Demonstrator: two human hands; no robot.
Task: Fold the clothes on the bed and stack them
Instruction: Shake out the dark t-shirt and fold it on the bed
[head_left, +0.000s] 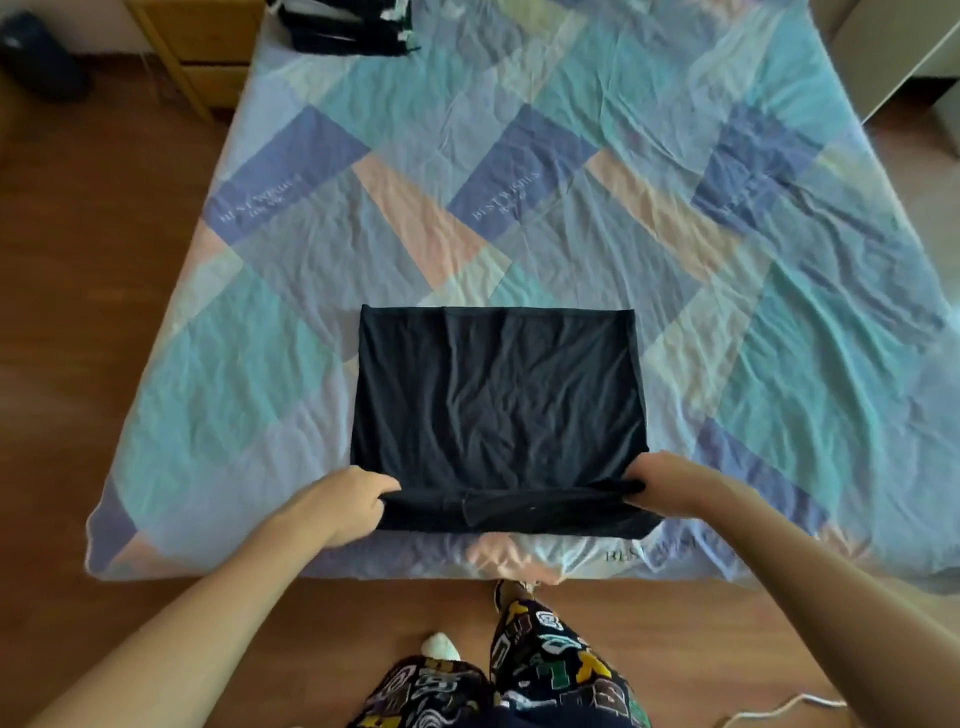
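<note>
Folded stack (345, 26) cropped at top edge

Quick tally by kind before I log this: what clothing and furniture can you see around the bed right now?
Dark garment being folded, gripped by the left hand and right hand: 1
Stack of folded dark clothes at the far corner: 1; items in it cannot be counted
Bed with patchwork sheet: 1
Wooden cabinet beside the bed: 1
Total: 4

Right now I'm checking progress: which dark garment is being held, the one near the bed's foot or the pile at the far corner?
The near garment: both hands pinch its near edge. The far pile lies untouched.
</note>
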